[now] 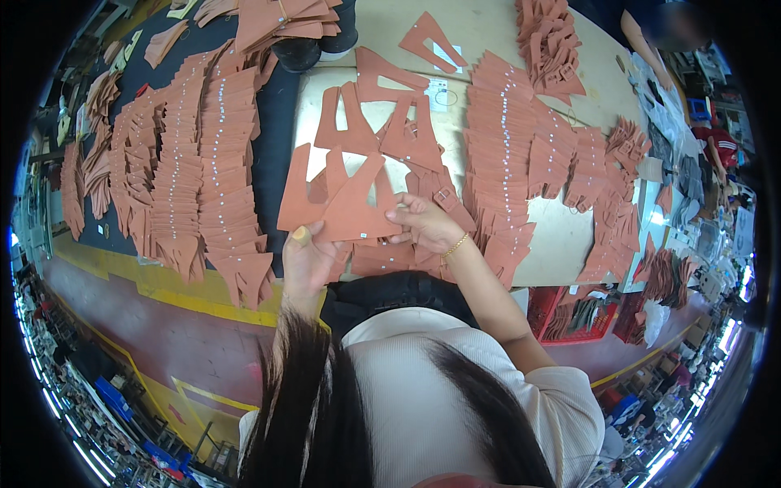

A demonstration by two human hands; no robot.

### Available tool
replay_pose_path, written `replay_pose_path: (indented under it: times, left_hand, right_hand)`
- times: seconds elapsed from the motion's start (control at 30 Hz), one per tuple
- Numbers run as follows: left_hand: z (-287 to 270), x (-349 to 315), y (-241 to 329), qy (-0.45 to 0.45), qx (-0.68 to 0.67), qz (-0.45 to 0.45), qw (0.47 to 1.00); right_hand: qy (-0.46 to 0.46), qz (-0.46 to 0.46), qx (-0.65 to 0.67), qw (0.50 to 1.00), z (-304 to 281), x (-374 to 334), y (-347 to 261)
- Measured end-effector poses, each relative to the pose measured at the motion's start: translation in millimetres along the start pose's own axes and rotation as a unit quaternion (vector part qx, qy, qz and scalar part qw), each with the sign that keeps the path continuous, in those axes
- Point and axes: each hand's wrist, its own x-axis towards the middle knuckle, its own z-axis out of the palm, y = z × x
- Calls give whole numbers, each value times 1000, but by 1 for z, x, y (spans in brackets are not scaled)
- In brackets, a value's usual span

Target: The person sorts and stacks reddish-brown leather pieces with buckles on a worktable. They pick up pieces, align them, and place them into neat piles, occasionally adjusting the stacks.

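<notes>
The head view showed the right hand (423, 221) pinching the lower right corner of a flat, terracotta, 2-pronged panel (358, 213) above the pale worktable (553, 244). The left hand (311, 259) pinched its lower left, where a similar terracotta panel (296, 199) adjoined. Overlapping terracotta pieces (504, 138) lay rightward in rows.

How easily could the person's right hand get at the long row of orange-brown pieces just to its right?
Probably yes: the long row lies just beside the right hand, with nothing tall seen between. The hand would likely need to release its cut piece first.
</notes>
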Motion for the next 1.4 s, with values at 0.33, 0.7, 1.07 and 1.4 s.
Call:
replay_pose_path:
  times: [0.33,0.7,1.07,1.4]
  left_hand:
    - [21,18,-14,-35,-132,-4,991]
    - [61,9,-28,-284,-51,36,957]
    - [76,-3,-18,-137,6,0,991]
    - [81,-5,-17,-165,-36,12,986]
  right_hand:
    - [92,-175,-56,979,31,-65,-86]
    - [64,-166,-130,975,82,-51,-65]
    - [119,-191,-222,949,78,-62,-73]
    - [227,-289,-326,871,62,-51,-70]
